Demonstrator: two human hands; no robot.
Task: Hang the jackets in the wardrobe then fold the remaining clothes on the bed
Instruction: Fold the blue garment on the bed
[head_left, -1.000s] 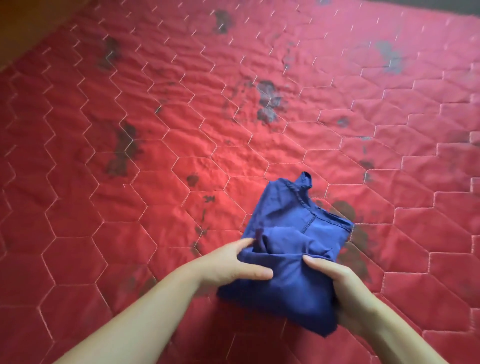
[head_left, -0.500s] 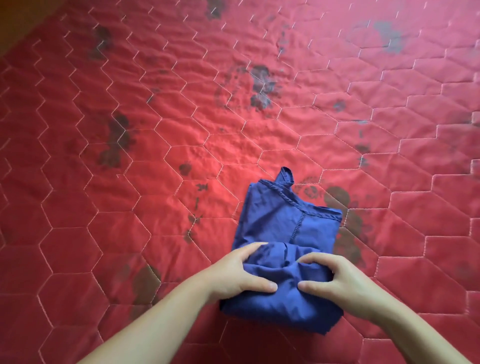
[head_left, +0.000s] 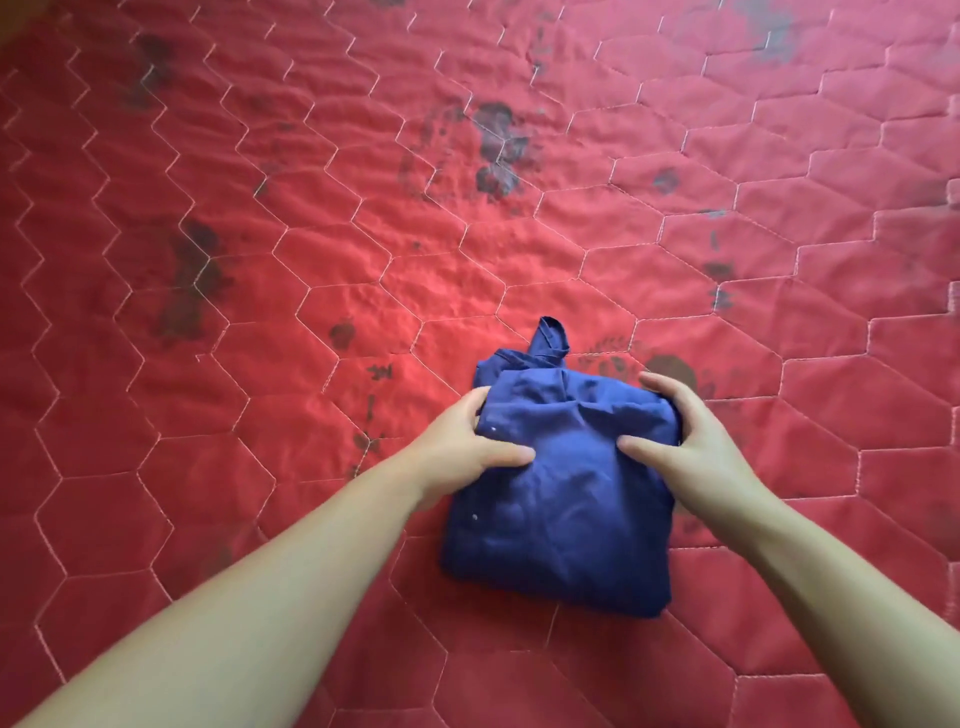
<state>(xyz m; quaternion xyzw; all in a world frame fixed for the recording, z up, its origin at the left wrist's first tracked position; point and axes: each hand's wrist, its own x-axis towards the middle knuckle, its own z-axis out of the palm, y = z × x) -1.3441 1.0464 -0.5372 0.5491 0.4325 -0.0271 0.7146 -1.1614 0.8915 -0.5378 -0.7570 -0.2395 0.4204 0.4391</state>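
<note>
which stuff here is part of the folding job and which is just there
In the job:
- folded dark blue cloth garment
- left hand, gripping its left edge
- right hand, gripping its right edge

Just there:
- red hexagon-quilted bedspread, with dark printed patches

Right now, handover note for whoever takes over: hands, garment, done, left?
Left hand: grip on the left edge of the blue garment, thumb on top.
Right hand: grip on its right edge, thumb on top.
Garment: compact folded bundle flat on the red quilt, a small tab sticking out at the far edge.
Done: this piece looks folded.
Left: tuck or flatten the tab, set the bundle aside. No other clothes, jackets or wardrobe in view, so the rest cannot be judged.
</note>
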